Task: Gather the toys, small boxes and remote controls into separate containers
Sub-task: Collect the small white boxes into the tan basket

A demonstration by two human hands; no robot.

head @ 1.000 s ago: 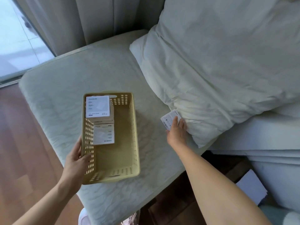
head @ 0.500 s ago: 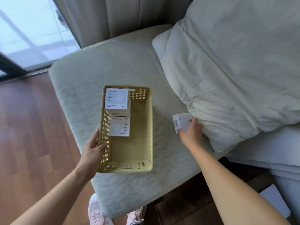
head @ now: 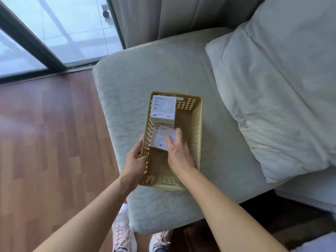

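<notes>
The left grip (head: 134, 160) held the left rim of the basket (head: 199, 135) on the bed (head: 127, 99). Inside, far left, lay a 45 W box (head: 163, 108) and a 2nd box (head: 154, 140). The right grip (head: 179, 153) pinched a 3rd box (head: 166, 135) over the 2nd.

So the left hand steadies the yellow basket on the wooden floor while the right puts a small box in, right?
Not the floor: the head view shows the yellow basket on the pale cushion. The rest is right.
</notes>
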